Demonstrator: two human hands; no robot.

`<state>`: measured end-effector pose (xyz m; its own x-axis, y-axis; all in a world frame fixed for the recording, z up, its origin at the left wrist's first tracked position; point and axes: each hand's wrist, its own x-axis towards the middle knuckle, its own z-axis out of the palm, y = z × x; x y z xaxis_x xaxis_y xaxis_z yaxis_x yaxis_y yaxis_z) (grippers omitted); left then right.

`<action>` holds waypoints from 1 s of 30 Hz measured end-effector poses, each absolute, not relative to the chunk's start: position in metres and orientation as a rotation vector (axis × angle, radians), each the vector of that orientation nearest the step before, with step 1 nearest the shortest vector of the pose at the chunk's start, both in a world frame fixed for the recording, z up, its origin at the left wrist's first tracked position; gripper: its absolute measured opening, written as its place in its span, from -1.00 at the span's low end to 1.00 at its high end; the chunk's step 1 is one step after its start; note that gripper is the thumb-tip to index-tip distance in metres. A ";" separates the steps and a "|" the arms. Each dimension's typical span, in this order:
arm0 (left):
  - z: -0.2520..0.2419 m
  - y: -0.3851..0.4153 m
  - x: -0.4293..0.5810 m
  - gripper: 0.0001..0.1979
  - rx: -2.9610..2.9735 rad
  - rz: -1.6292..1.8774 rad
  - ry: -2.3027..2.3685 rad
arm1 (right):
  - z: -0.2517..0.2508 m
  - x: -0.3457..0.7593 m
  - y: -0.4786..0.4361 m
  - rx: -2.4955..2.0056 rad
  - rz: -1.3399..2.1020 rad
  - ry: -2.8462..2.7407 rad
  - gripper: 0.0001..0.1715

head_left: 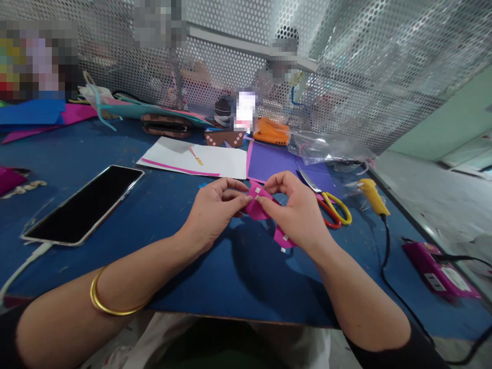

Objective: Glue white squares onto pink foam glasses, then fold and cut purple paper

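Between both hands, just above the blue table point(238, 287), is a magenta paper cut-out point(258, 207) with small white squares on it. My left hand point(217, 207) pinches its left side with thumb and fingers. On the other side my right hand point(294, 205) grips it, thumb pressed near a white square. A lower part of the cut-out hangs below the right palm, partly hidden. Beside the right hand lie scissors point(332, 207) with red and yellow handles. White paper point(215, 156) and purple paper point(277, 160) lie beyond the hands.
A phone point(84, 205) with a white cable lies left. At right are a yellow glue gun point(374, 197) with its cord and a magenta power box point(440, 269). A brown paper mask point(225, 138), an orange object point(271, 131) and clear plastic point(326, 146) sit before the perforated metal panel point(238, 56).
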<state>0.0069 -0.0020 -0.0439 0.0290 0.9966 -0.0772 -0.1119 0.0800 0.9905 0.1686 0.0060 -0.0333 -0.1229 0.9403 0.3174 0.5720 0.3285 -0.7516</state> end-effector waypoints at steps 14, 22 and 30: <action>-0.046 -0.001 0.005 -0.75 0.877 1.156 1.092 | -0.021 0.181 0.010 -1.347 0.608 -1.751 -0.88; -0.045 -0.002 0.005 -0.78 0.947 0.991 1.059 | -0.021 0.180 0.010 -1.354 0.567 -1.798 -0.87; -0.049 0.002 0.000 -0.87 0.765 1.043 1.031 | -0.007 0.255 0.032 -1.509 -0.053 -1.552 -0.85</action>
<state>-0.0003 0.0023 -0.0488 0.1489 0.9405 -0.3054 -0.3163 0.3379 0.8864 0.2546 0.0318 -0.0069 0.1980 0.7590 0.6203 0.7993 0.2413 -0.5503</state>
